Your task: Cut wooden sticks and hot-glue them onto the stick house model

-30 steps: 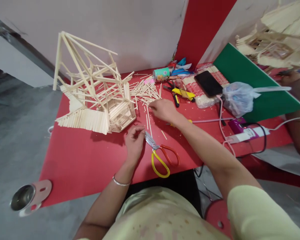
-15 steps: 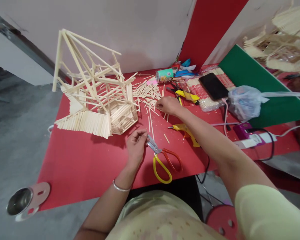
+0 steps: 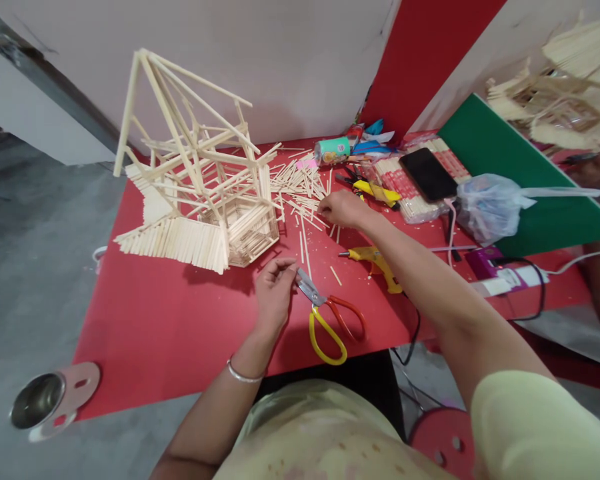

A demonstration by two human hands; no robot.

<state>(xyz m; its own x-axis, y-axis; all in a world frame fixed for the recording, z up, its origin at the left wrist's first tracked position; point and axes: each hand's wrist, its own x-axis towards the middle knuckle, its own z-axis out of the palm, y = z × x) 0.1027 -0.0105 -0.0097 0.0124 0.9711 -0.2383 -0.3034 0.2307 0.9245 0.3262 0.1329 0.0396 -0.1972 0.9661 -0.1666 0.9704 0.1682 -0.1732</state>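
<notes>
My left hand is at the middle of the red table, thumb and fingers pinched together. Whatever lies between those fingertips is too small to make out. Right beside them are the blade tips of scissors with one yellow and one red handle. My right hand reaches to the near right edge of a pile of loose thin wooden sticks, its fingers curled closed; their tips are partly hidden. To the left stands a stick-built model with an open frame on top and a slatted panel in front.
A yellow glue gun lies under my right forearm. Behind it are pliers, a green can, packs of sticks and a phone. A plastic bag, a green board and a power strip are at right, a steel cup at left.
The view has shifted slightly, so the model and table things appear a little to the right. Both hands keep nearly the same pose and place.
</notes>
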